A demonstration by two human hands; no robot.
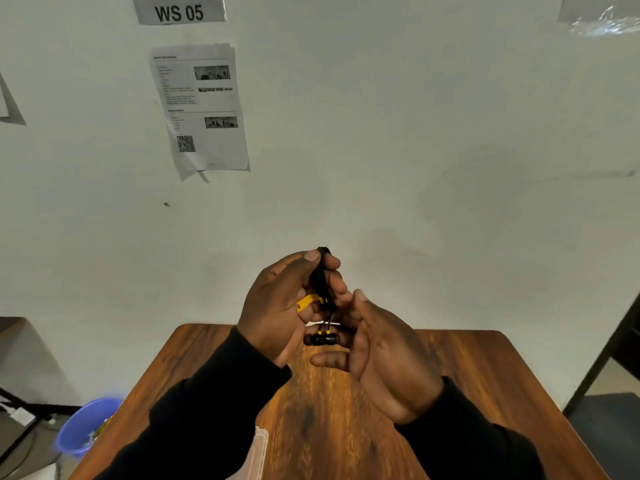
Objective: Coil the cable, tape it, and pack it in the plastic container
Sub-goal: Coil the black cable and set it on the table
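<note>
Dim, soft indoor light, wide-angle bending at edges, slight blur throughout.

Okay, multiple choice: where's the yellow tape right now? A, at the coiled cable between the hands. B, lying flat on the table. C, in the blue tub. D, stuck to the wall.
A: the yellow tape sticks out beside the black cable, which the left hand grips above the table.

Both hands up over the desk: left hand pinching the coiled black cable, yellow tape on it, right hand cupped alongside, earbuds dangling below.
</note>
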